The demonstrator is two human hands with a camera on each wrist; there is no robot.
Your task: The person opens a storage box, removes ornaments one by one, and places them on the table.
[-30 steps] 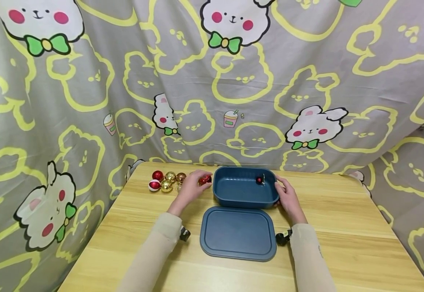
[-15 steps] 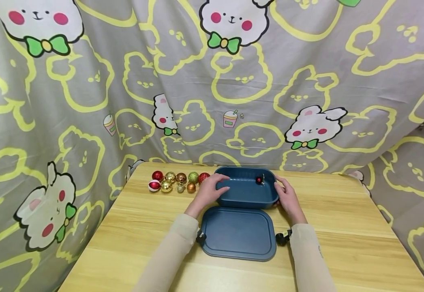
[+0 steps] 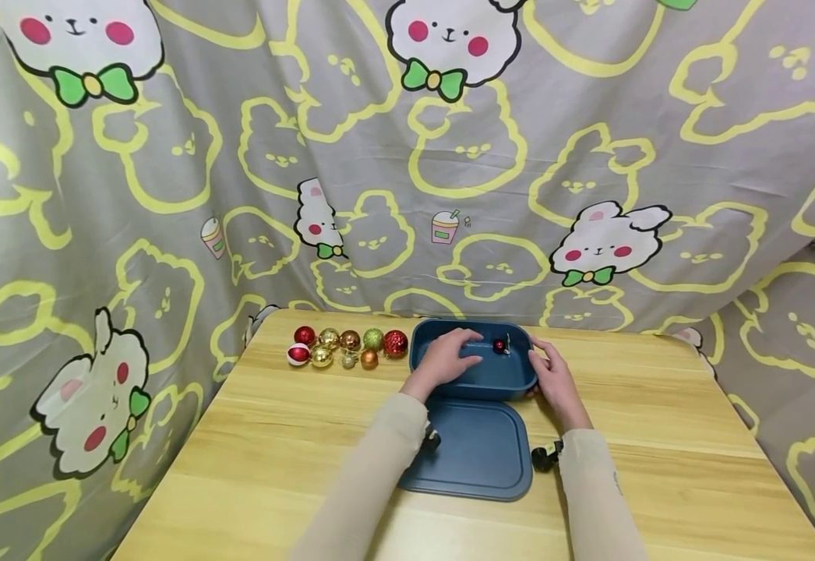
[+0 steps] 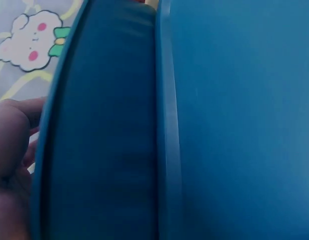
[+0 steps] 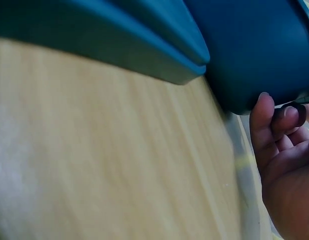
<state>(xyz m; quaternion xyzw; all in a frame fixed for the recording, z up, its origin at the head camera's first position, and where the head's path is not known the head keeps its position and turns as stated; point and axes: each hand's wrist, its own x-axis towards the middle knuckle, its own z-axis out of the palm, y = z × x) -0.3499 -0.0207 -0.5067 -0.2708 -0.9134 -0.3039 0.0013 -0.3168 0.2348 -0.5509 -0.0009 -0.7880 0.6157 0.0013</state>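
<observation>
A deep blue box (image 3: 474, 387) lies near the table's back edge, with a small dark red ball ornament (image 3: 499, 345) and its string inside. My left hand (image 3: 447, 354) is over the box's left half, fingers loosely bent, with nothing visible between them. In the left wrist view part of that hand (image 4: 12, 145) shows beyond the box wall (image 4: 102, 125). My right hand (image 3: 557, 382) holds the box's right end; the right wrist view shows the thumb (image 5: 263, 117) against the outer wall, other fingers bent near the rim. The blue lid (image 3: 478, 452) lies in front, partly hidden by the left sleeve.
Several Christmas balls stand in two rows left of the box, among them a large red glitter ball (image 3: 396, 343), a green ball (image 3: 373, 338), a copper ball (image 3: 368, 358) and a red-and-white ball (image 3: 298, 354). A patterned curtain (image 3: 379, 156) hangs behind the wooden table (image 3: 260, 444).
My left hand has moved rightward, from beside the red glitter ball to over the box, uncovering the row of balls. The right hand has stayed at the box's right end.
</observation>
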